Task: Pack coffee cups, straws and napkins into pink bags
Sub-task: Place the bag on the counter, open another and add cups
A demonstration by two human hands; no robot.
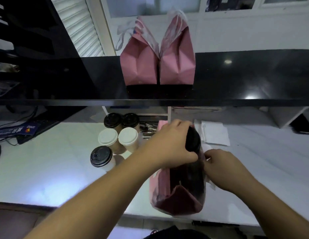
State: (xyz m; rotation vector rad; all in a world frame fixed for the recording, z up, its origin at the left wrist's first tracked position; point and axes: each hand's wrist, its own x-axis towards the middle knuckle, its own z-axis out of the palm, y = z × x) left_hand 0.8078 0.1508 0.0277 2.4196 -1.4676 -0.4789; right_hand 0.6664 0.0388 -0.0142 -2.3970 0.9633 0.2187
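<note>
A left hand (pixel 169 144) grips a black-lidded paper coffee cup (pixel 193 140) at the mouth of an open pink paper bag (pixel 177 200) on the white tabletop (pixel 46 169); the right hand (pixel 222 166) pinches the bag's rim.

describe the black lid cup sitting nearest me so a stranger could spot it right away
On the white counter, left of the left hand, stands a cluster of five lidded cups. The nearest cup stands alone at the front, black-lidded, just before the two white-lidded cups.
</note>
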